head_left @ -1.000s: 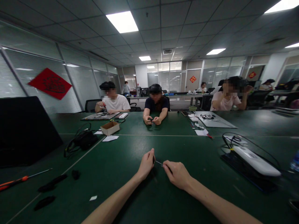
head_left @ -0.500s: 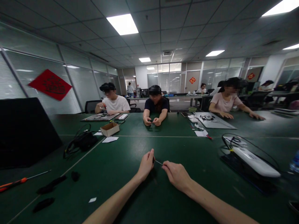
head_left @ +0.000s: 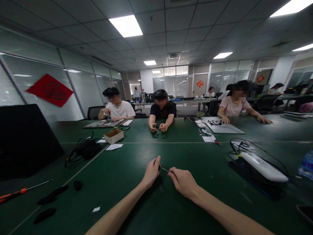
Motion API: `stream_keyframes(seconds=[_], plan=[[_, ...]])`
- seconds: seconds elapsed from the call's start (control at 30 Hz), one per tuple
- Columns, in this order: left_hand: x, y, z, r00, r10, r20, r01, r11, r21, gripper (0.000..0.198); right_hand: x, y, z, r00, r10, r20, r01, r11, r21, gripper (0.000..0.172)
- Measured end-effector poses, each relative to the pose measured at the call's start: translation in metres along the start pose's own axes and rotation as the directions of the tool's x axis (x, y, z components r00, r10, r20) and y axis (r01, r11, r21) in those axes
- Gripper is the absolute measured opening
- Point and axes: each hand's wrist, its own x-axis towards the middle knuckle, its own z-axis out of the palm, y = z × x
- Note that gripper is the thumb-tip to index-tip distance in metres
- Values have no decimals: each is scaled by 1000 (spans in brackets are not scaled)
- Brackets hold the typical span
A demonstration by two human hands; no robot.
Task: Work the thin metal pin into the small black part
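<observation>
1. Our left hand (head_left: 152, 172) pinches a small dark piece (head_left: 159, 167); our right hand (head_left: 184, 181), at 3 o'clock, pinches the thin metal shaft (head_left: 164, 169) over the green table (head_left: 117, 182).
2. We judge it light, stiff and slippery; grip near the ends.

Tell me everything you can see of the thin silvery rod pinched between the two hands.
The thin silvery rod looks like metal, slim and straight; only a short stretch shows between the hands, low over the dark green table. It slopes slightly down to the right. Its left end meets a small dark piece pinched in the left hand; its right end disappears into the fingertips of the right hand. Too small to tell pin, wire or tool tip.
</observation>
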Motion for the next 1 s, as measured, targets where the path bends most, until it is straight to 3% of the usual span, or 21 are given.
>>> stream_keyframes(seconds=[0.37,0.57,0.77,0.87,1.0], plan=[[-1,-2,-1,997,16,70,-17,1000,15,53,0,4,6,999,17,-28,-17,1000,-10,33],[-2,-10,2,958,150,244,-202,958,203,46,9,21,7,956,241,-169,-225,968,107,38],[10,-22,-4,974,-10,227,45,987,-152,50,4,10,5,995,58,-78,-54,997,48,31],[14,-25,-7,970,-30,241,97,958,-271,49,2,5,5,1000,5,-31,-5,1000,5,30],[14,-23,-9,964,-33,264,117,944,-309,48,3,5,4,1000,-2,-12,2,1000,5,31]])
